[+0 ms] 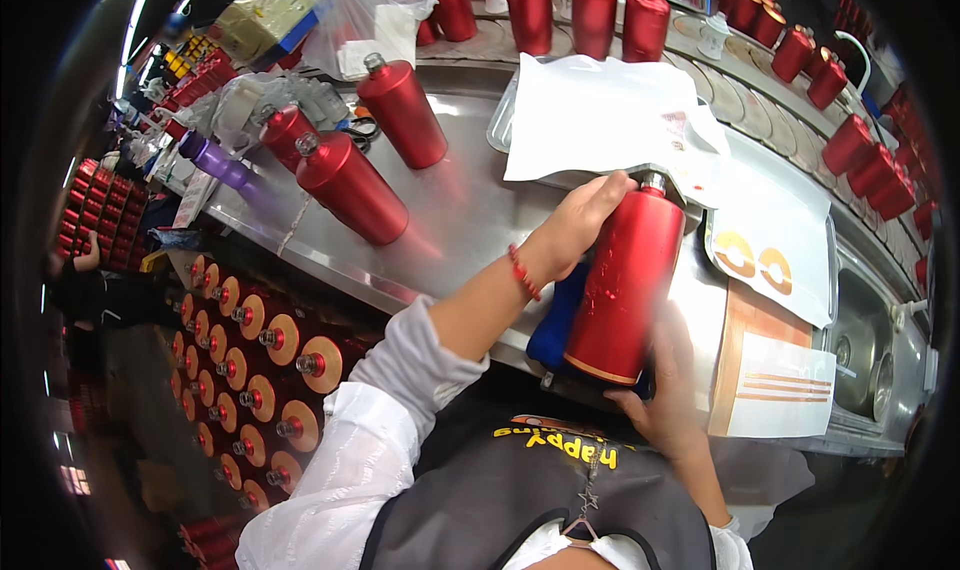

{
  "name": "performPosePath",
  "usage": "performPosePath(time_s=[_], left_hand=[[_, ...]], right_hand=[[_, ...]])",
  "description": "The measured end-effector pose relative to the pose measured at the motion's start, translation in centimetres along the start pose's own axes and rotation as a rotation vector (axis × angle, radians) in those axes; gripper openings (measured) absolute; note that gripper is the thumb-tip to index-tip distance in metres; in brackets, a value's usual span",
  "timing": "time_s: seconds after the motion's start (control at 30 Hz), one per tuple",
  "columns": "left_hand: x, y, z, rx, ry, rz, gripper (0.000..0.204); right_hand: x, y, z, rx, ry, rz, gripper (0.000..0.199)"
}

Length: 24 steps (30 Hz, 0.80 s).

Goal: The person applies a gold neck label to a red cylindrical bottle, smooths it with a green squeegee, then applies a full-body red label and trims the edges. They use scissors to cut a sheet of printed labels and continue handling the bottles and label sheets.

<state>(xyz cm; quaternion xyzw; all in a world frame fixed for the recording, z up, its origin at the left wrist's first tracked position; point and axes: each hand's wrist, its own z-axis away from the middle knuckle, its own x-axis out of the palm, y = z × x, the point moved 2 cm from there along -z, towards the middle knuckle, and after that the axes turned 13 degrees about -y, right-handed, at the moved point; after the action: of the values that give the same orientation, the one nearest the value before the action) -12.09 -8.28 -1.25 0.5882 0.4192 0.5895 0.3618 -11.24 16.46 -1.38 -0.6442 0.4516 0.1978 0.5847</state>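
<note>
Steel counter (455, 235) in a packed workshop, with a conveyor (752, 110) carrying red containers (530, 17) curving past its far edge. So the person's got one red bottle (628, 285) tilted at the near edge: left hand (580, 220) clasped round the neck end, right hand (668, 395) curved by the base, too blurred to tell how tight. Three more bottles (402, 115) stand toward the left end, and a paper-covered tray (497, 128) sits by the far edge.

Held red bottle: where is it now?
Head view, right of centre: the red bottle is between the left hand, at its neck end, and the right hand, by its base.
</note>
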Motion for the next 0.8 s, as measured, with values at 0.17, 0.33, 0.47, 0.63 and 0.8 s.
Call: performPosePath(time_s=[0.17, 0.33, 0.47, 0.63, 0.8], left_hand=[[-0.9, 2.1, -2.8, -0.275, 0.041, -0.052, 0.051], [0.0, 2.6, -2.8, -0.364, -0.027, -0.265, 0.049], [-0.5, 2.5, -0.9, -0.357, -0.032, -0.212, 0.042], [-0.4, 7.8, 5.3, 0.026, 0.032, -0.017, 0.025], [-0.3, 14.2, 13.1, 0.428, 0.282, -0.334, 0.020]], right_hand=[[0.5, -0.2, -0.6, 0.015, 0.048, 0.029, 0.092], [0.3, -1.1, 0.2, -0.029, 0.065, 0.055, 0.091], [0.3, -1.5, 1.6, -0.082, 0.138, 0.036, 0.090], [-0.1, -2.1, 0.0, -0.170, 0.172, 0.129, 0.088], [0.2, -3.5, -5.4, -0.221, 0.081, 0.196, 0.089]])
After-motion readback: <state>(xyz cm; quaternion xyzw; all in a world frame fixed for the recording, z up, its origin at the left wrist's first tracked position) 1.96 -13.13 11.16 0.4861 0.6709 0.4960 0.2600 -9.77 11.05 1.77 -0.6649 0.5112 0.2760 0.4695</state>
